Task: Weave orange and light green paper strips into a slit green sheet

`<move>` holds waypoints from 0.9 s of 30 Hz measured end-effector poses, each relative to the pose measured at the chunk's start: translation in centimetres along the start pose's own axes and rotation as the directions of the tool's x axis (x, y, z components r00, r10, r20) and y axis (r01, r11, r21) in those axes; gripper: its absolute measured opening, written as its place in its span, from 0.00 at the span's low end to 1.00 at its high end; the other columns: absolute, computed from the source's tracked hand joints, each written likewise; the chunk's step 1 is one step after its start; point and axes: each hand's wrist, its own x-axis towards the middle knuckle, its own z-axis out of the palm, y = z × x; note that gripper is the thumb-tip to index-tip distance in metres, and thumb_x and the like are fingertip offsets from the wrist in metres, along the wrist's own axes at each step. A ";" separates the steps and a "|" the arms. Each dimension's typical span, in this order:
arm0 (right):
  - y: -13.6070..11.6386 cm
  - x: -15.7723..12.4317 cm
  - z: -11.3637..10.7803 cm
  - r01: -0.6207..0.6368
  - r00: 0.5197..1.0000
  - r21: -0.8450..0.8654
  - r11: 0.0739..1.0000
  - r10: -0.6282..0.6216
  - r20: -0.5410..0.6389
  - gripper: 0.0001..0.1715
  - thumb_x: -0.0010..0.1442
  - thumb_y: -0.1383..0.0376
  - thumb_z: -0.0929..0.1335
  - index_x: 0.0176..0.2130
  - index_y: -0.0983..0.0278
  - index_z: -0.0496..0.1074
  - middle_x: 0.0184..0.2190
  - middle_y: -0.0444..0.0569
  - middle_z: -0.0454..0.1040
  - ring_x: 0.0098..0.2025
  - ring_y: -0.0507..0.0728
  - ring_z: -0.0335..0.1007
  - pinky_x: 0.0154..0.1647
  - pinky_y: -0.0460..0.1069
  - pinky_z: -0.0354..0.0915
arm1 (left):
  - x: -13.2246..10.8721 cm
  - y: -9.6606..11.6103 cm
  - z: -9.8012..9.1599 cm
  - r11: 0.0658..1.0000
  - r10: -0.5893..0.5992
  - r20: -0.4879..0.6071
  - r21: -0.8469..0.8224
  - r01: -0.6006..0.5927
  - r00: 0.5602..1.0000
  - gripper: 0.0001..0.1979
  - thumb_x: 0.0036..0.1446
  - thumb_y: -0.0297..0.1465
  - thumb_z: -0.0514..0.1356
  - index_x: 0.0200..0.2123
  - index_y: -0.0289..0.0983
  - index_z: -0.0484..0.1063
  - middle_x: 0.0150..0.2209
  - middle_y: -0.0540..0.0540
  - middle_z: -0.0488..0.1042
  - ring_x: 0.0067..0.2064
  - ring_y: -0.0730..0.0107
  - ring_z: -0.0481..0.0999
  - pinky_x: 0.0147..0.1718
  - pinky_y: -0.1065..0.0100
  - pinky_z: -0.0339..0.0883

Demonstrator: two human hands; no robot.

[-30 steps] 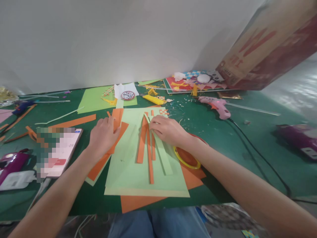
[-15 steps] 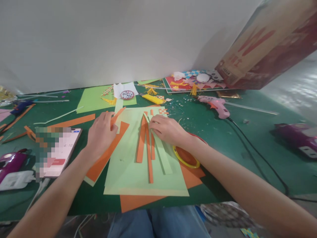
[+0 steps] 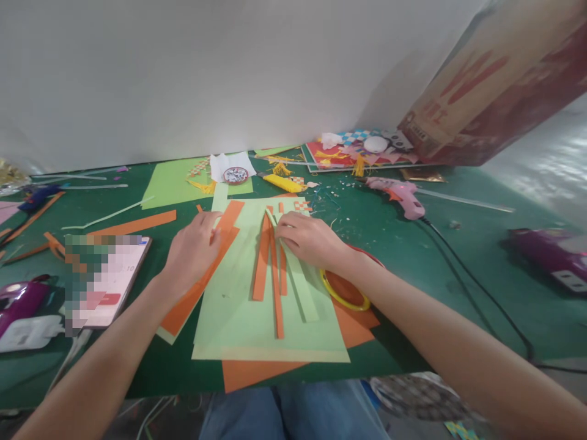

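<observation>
My left hand (image 3: 195, 247) has its fingers closed at the lower end of an orange paper strip (image 3: 233, 212), which slants up and right over the edge of a pale green sheet (image 3: 220, 324). On that sheet, several narrow orange strips (image 3: 277, 293) fan out from a shared point near the top. A pale green paper strip (image 3: 302, 290) lies beside them, running down to the right. My right hand (image 3: 305, 237) rests at the upper end of these strips with curled fingers, seemingly pinching the green one; the fingertips are partly hidden.
A yellow-rimmed ring (image 3: 364, 304) lies under my right forearm. Behind are a yellow utility knife (image 3: 284, 183) and a pink glue gun (image 3: 403, 195) with a black cord. To the left is a phone (image 3: 114, 287). A large printed bag (image 3: 486, 91) stands at back right.
The orange strip at my left hand has turned from nearly edge-on to broad side up, and its far end has shifted right. My left hand moved slightly right; my right hand stayed put.
</observation>
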 end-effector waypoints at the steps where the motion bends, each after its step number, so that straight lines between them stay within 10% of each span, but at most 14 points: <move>1: 0.0 0.0 0.0 -0.014 1.000 -0.005 1.000 0.014 -0.016 0.16 0.57 0.76 0.59 0.32 0.66 0.74 0.33 0.52 0.73 0.37 0.56 0.65 0.29 0.47 0.58 | 0.0 0.0 0.0 1.000 0.003 0.004 0.008 -0.003 1.000 0.16 0.59 0.27 0.49 0.51 0.38 0.64 0.46 0.42 0.72 0.36 0.63 0.76 0.35 0.64 0.68; 9: 0.3 0.0 -0.2 -0.265 0.902 0.074 0.961 0.274 -0.334 0.16 0.54 0.77 0.60 0.30 0.64 0.73 0.32 0.50 0.75 0.36 0.56 0.69 0.32 0.48 0.63 | -0.2 0.1 0.0 0.997 0.046 0.029 0.052 -0.048 0.999 0.18 0.60 0.35 0.53 0.52 0.38 0.64 0.50 0.41 0.71 0.44 0.57 0.74 0.36 0.63 0.68; 27: 0.1 0.1 -0.3 -0.293 0.931 0.105 0.950 0.308 -0.194 0.16 0.54 0.75 0.59 0.31 0.65 0.74 0.34 0.51 0.74 0.38 0.57 0.69 0.30 0.47 0.59 | -0.3 0.6 -0.6 1.000 0.023 0.055 0.009 -0.023 0.998 0.15 0.61 0.25 0.47 0.47 0.35 0.69 0.48 0.42 0.74 0.46 0.57 0.75 0.39 0.62 0.68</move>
